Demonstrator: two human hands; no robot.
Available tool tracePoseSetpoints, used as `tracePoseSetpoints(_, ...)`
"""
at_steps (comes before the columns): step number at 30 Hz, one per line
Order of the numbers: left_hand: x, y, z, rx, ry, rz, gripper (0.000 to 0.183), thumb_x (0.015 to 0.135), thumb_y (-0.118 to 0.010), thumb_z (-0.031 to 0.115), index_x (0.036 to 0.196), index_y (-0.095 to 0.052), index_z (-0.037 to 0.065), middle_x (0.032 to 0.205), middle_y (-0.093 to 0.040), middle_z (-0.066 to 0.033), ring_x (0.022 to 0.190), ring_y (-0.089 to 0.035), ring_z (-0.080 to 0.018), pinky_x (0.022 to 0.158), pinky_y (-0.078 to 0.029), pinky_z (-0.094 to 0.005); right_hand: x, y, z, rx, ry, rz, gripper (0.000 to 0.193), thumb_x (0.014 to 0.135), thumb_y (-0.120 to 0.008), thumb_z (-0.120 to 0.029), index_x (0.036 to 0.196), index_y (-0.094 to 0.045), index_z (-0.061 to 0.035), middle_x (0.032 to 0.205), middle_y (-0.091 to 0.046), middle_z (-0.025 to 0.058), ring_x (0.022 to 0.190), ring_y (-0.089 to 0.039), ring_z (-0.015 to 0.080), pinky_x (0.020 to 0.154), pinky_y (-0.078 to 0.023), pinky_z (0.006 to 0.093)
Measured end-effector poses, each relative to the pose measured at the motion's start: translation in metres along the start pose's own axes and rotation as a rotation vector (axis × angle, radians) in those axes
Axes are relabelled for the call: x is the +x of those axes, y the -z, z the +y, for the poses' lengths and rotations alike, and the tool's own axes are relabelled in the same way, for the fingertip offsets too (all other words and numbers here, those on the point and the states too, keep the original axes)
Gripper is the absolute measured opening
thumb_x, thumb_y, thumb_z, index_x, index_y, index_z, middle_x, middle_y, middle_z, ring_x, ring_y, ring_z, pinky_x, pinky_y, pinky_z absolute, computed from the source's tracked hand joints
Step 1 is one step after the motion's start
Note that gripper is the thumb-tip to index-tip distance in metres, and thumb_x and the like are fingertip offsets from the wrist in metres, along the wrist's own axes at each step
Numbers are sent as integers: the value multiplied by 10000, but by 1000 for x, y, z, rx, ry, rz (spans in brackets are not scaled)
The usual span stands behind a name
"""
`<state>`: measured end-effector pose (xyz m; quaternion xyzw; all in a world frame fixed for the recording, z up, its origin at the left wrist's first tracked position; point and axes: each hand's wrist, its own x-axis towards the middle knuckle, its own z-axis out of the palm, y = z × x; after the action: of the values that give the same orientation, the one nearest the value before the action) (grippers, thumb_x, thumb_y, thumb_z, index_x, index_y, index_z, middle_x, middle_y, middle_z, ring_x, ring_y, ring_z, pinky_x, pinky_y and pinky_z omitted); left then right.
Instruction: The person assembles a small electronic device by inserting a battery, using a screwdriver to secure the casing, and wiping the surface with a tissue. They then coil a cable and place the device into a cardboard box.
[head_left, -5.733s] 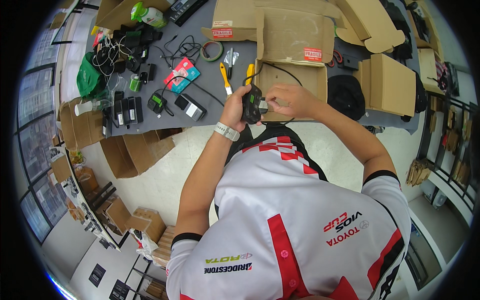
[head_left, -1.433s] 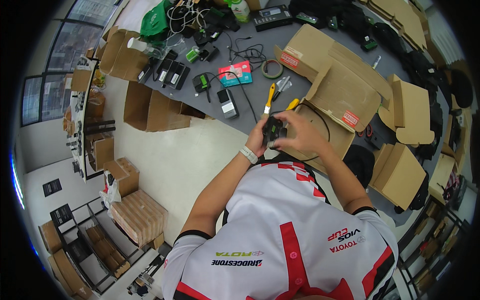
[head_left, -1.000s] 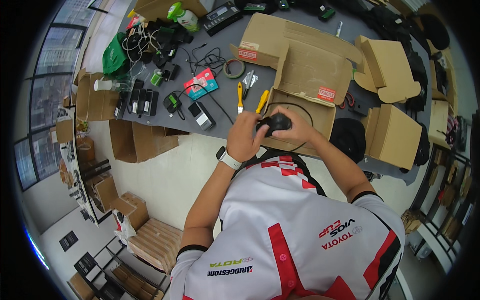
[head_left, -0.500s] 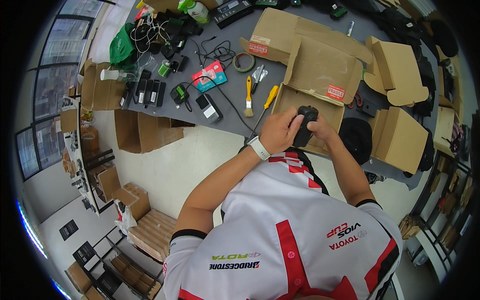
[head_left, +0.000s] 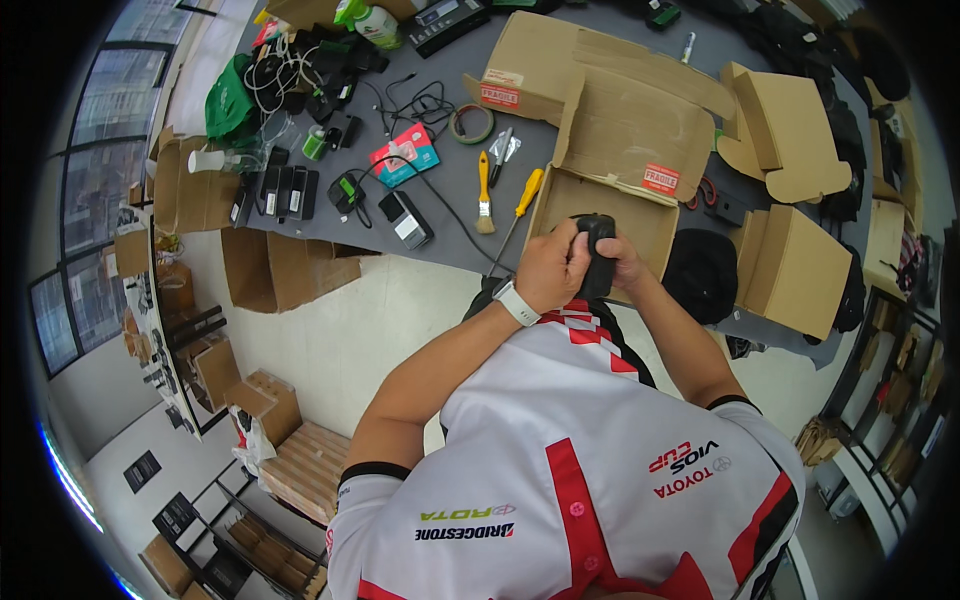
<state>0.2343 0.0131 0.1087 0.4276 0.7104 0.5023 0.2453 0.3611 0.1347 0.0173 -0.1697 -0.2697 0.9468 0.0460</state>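
My left hand (head_left: 550,270), with a pale watch on its wrist, wraps round one side of a black rounded oblong device (head_left: 599,262). From the other side my right hand (head_left: 627,262) grips the same device. I cannot make out what kind of device it is. It is held upright over the near edge of an open cardboard box (head_left: 640,222), whose lid is folded back. Left of the box lies a yellow-handled screwdriver (head_left: 529,192), then a yellow-handled paintbrush (head_left: 485,200) and a black marker-like tool (head_left: 501,155).
A roll of tape (head_left: 471,124), a red and blue card (head_left: 405,155), a charger-like device (head_left: 406,220) and black cables lie left. A black cap (head_left: 700,276) and more cardboard boxes (head_left: 797,270) stand right. Several black battery packs (head_left: 290,193) line the table's left edge.
The view has shifted slightly, so the table's things sit a little further left. Both hands still hold the black device, which has turned slightly more upright.
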Motion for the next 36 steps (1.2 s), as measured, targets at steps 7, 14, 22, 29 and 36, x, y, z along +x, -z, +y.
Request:
tracePoseSetpoints(7,-7,5,-10,59,83,-8,207,1050,-605,152,906,-525,27,679,-589,-246,609,-620,-459,522,-472,-447,10,-11,12,95,-18,-23,385,872,-747,-277,1152,-661,-28,1044,-713,73,920,-712,181,854,-594,328)
tracePoseSetpoints(14,-5,6,-12,-10,70,-79,267,1086,-592,164,881,-488,28,629,-543,-179,520,-562,-340,505,-423,-394,0,-2,18,13,42,121,377,909,-740,-298,1177,-649,-49,1049,-701,55,923,-710,159,832,-604,323)
tracePoseSetpoints(22,2,3,-4,2,93,-63,274,1092,-574,172,876,-491,26,658,-542,-215,563,-567,-406,518,-426,-412,-1,-5,10,-35,101,162,415,955,-722,-361,1228,-609,-69,1064,-666,40,927,-683,141,821,-591,309)
tracePoseSetpoints(29,-4,7,-17,40,66,-44,263,1075,-596,144,877,-475,21,666,-534,-223,582,-539,-430,531,-418,-428,10,-11,7,-138,121,164,269,1068,-641,-383,1097,-579,-123,970,-607,-16,869,-622,73,781,-540,256)
tracePoseSetpoints(36,-4,8,-17,97,-9,-32,234,1042,-634,129,893,-489,21,686,-546,-233,628,-567,-451,549,-418,-471,16,-29,1,-104,78,284,246,1081,-630,-371,1035,-584,-133,912,-577,-42,806,-579,50,724,-511,238)
